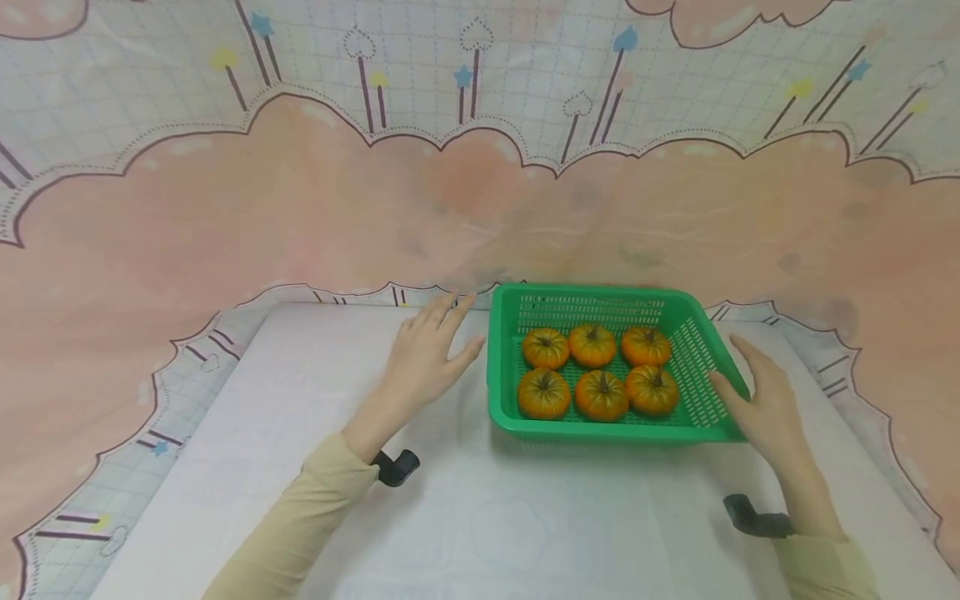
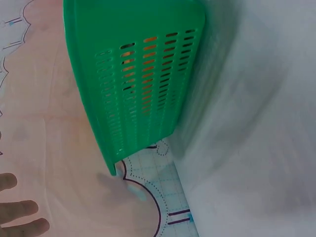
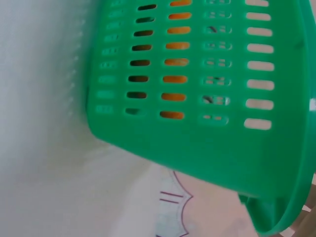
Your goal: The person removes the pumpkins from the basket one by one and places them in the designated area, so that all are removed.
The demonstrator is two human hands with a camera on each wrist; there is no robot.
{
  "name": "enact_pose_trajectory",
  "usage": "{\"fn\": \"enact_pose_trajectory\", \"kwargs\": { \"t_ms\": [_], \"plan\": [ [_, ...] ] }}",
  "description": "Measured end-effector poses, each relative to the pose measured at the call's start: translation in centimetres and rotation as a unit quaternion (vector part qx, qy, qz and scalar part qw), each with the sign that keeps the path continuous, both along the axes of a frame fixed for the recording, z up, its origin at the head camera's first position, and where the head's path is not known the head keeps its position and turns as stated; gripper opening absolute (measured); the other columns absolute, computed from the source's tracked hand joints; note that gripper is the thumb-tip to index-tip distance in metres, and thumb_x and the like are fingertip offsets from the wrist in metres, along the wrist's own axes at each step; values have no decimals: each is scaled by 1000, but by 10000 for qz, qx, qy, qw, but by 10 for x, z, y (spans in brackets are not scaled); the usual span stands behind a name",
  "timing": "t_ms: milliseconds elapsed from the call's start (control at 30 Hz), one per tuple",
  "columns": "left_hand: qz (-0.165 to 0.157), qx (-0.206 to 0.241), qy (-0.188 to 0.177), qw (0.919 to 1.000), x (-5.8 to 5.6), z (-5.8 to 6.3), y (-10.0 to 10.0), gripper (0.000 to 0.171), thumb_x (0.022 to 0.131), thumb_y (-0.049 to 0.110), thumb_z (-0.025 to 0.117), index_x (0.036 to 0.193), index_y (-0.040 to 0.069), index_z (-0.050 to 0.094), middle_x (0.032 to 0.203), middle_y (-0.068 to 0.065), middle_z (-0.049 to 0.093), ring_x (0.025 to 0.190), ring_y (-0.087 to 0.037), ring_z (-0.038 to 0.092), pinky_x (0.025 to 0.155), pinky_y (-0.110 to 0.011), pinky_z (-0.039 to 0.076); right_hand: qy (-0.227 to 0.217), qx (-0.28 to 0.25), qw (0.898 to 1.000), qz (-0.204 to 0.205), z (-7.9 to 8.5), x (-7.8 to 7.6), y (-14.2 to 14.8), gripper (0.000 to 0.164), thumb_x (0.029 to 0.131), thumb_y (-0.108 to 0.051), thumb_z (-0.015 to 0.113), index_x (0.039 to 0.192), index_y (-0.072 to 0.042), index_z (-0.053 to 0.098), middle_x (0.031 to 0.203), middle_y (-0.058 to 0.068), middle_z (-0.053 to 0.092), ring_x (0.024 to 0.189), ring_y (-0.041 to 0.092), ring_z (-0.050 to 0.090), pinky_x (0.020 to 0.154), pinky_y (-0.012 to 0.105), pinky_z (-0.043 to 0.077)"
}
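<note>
A green plastic basket with slotted walls sits on the white-covered table. Inside it, small orange pumpkins with greenish tops and short stems lie in two rows. My left hand is held apart from the basket's left side, its fingers extended and nothing in them; its fingertips show at the left wrist view's edge. At the basket's right end, my right hand has its thumb over the rim and its fingers stretched forward along the outside. The right wrist view shows the slotted end wall, with fingers partly hidden behind the rim.
The white table surface runs in front of the basket and to both sides. Behind it hangs a cloth backdrop with a pink cloud pattern. Each wrist wears a black mount.
</note>
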State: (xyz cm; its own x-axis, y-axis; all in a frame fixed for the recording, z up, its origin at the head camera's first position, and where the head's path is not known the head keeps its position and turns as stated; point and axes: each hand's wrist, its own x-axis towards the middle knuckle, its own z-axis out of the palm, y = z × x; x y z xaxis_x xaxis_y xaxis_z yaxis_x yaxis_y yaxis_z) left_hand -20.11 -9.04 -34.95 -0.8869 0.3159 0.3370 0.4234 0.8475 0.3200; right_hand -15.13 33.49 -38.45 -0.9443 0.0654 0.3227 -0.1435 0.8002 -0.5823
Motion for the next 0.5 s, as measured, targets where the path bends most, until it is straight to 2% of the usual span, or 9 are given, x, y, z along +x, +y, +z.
{"fn": "enact_pose_trajectory", "kwargs": {
  "t_ms": [233,367,500],
  "plan": [
    [-288,69,140,9995,-4,-5,16,57,97,44,49,148,20,38,151,-10,42,139,-32,39,106,-57,38,-341,-230,9988,-282,-5,5,8,62,99,-31,49,151,-5,27,150,33,29,135,59,23,102,78,17],
    [-413,35,131,9991,-6,-9,25,58,97,43,50,148,21,38,150,-10,43,137,-32,42,106,-56,39,-448,-359,9977,-352,-7,8,10,63,99,-31,48,151,-5,25,149,34,30,131,58,30,98,75,25],
    [-529,-3,143,9985,-7,-11,33,57,97,43,51,148,20,39,149,-11,44,135,-33,44,104,-55,40,-377,-520,9973,-348,-13,10,12,62,99,-29,50,151,-5,25,147,32,34,126,55,37,99,68,33]
  ]
}}
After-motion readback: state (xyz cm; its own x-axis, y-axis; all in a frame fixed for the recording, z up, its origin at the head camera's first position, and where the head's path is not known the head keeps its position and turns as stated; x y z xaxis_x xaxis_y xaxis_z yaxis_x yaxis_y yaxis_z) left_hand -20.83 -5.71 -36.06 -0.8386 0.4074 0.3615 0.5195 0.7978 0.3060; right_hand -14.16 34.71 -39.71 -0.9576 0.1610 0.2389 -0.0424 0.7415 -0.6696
